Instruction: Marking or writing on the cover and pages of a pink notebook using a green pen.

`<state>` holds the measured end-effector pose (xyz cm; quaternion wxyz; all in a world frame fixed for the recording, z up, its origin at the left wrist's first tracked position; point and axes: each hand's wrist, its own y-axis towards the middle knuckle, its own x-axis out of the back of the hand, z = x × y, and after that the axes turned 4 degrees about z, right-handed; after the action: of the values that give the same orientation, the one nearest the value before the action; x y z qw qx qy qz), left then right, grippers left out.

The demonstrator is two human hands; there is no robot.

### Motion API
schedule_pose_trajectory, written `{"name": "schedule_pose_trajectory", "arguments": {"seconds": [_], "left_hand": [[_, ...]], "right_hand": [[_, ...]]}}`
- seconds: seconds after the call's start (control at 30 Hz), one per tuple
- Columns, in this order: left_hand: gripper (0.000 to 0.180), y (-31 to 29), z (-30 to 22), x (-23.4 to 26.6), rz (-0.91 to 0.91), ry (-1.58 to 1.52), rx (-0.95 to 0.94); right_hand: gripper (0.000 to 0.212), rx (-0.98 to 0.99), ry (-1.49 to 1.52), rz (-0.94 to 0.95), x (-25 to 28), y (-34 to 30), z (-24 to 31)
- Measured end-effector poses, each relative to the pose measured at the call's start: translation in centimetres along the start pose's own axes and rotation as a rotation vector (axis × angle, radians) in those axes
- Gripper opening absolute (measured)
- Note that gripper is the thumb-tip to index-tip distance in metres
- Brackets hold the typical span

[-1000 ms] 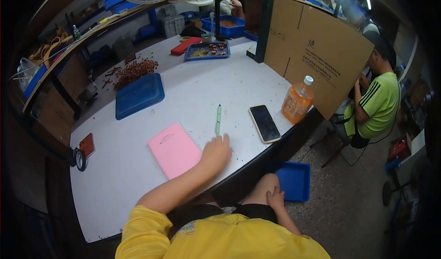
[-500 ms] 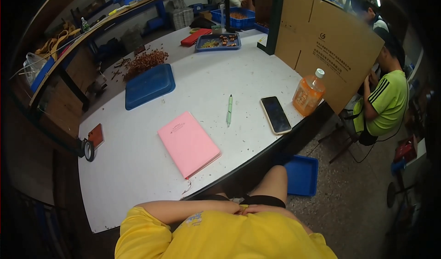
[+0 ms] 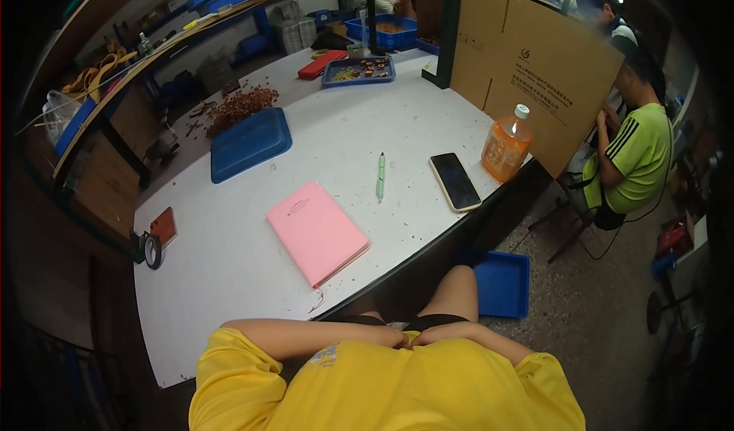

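Observation:
Both my hands are together at my waist, low in the view and in front of my yellow shirt [image 3: 413, 389]. My left hand [image 3: 391, 339] and my right hand [image 3: 434, 335] nearly touch, fingers curled in around a small fold of the shirt's hem; the fingertips are partly hidden. On the white table ahead lies a closed pink notebook [image 3: 318, 234] with a ribbon hanging out. Right of it are a green pen [image 3: 381, 177] and a dark-screened smartphone [image 3: 455, 181]. An orange drink bottle [image 3: 506, 144] with a white cap stands beside the phone, near the table's edge.
An upturned blue tray [image 3: 252, 144] and a heap of reddish-brown pieces [image 3: 243, 106] lie far left. Black tape [image 3: 153, 251] sits at the left edge. A cardboard sheet [image 3: 535, 72] stands at right; a blue bin [image 3: 501, 284] is below. A person in green [image 3: 638, 160] sits beyond.
My view has shifted slightly, so the table things appear a little moved. My hands stay together at my waist, and my right forearm shows more. Nothing on the table has been moved.

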<state>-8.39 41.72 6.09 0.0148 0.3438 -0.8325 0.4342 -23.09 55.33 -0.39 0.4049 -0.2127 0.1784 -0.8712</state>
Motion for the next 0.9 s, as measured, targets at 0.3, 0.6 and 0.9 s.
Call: {"name": "schedule_pose_trajectory", "arguments": {"seconds": [0.3, 0.6, 0.9], "left_hand": [[0.041, 8.3, 8.5, -6.4, -0.080, -0.327, -0.276], [0.036, 9.1, 9.8, -8.7, -0.055, -0.470, -0.284], [0.035, 7.9, 9.0, -8.3, -0.045, -0.482, -0.306]], "right_hand": [[0.043, -0.138, 0.032, 0.098, -0.4, 0.4, 0.3], [0.042, -0.464, 0.544, -0.106, -3.3, 0.5, -1.2], [0.034, -0.341, 0.686, -0.170, -4.2, 0.1, -1.8]]}}
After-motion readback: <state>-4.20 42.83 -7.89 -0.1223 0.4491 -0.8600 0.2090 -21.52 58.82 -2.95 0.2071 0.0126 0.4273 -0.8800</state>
